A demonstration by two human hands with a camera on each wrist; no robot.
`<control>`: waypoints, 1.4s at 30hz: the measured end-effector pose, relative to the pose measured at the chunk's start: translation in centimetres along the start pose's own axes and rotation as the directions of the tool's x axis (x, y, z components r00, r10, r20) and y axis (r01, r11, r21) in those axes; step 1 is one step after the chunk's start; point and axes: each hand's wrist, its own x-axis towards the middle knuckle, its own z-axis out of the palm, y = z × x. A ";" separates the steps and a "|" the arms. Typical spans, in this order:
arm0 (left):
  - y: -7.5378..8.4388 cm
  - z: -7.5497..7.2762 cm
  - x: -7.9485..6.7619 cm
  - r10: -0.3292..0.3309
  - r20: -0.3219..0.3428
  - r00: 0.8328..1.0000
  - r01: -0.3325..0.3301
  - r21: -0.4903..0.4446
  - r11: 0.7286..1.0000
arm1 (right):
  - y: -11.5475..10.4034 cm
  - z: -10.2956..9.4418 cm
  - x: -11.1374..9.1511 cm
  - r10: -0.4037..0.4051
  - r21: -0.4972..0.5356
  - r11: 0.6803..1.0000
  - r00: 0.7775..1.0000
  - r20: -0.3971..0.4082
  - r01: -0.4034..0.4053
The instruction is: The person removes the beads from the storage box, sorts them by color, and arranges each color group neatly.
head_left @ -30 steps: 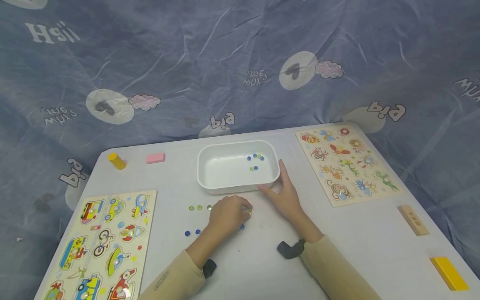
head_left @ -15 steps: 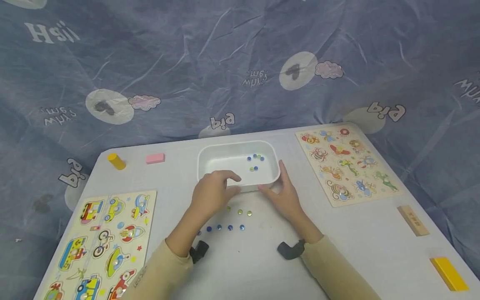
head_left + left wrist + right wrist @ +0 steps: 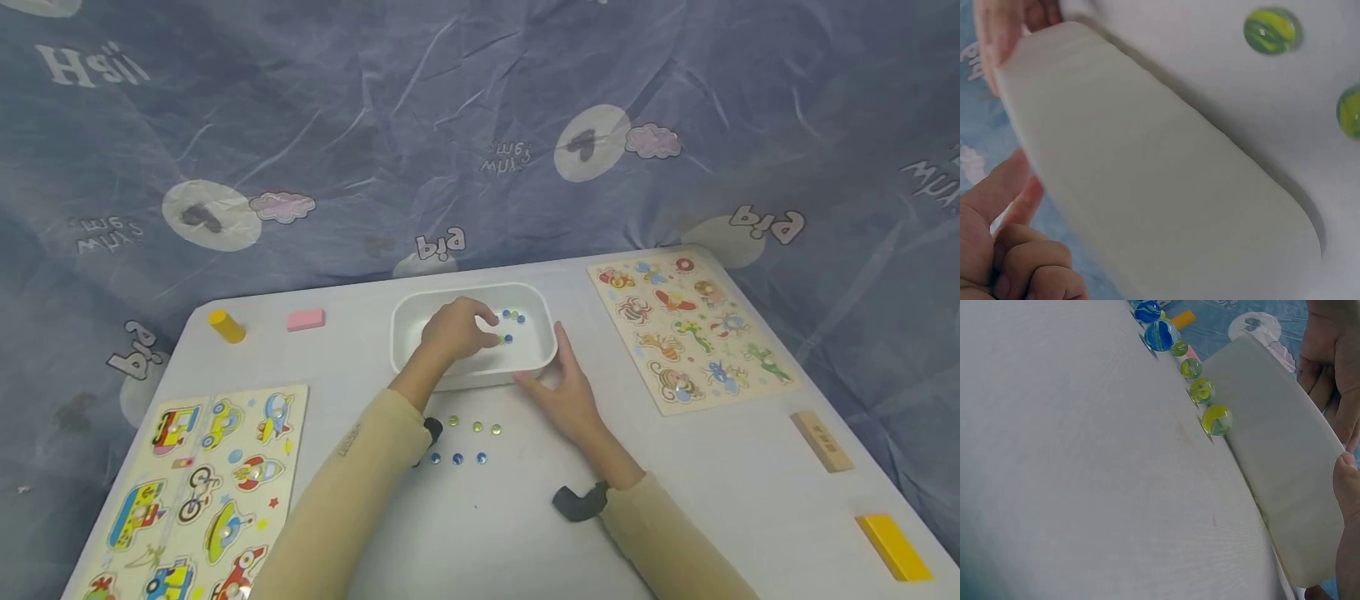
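A white rectangular tray [image 3: 472,379] stands in the middle of the table with several blue and yellow-green glass marbles [image 3: 508,339] at its right side. My left hand [image 3: 453,329] reaches over the near rim into it, thumb and index finger spread apart close to those marbles. In the left wrist view, the left hand's [image 3: 1016,250] other fingers are curled and the tray wall hides the tips. My right hand [image 3: 570,400] grips the tray's near right corner, thumb on the front. Outside lie a row of yellow-green marbles [image 3: 477,427] and a row of blue marbles [image 3: 458,459], partly behind my left arm.
A vehicle puzzle board [image 3: 217,492] lies at the left, an insect puzzle board [image 3: 690,329] at the right. A yellow cylinder [image 3: 227,326] and a pink block [image 3: 306,320] stand back left. A wooden block [image 3: 822,442] and a yellow block [image 3: 894,547] lie along the right edge.
My left hand has moved from the yellow-green row up over the near rim into the tray, its thumb and index finger now apart. The right hand has kept its grip on the corner.
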 end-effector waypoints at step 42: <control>-0.1 2.3 2.7 -0.063 0.005 0.998 0.062 0.082 0.995 | 0.0 0.0 -0.1 -0.004 -0.012 1.000 1.000 -0.005 0.004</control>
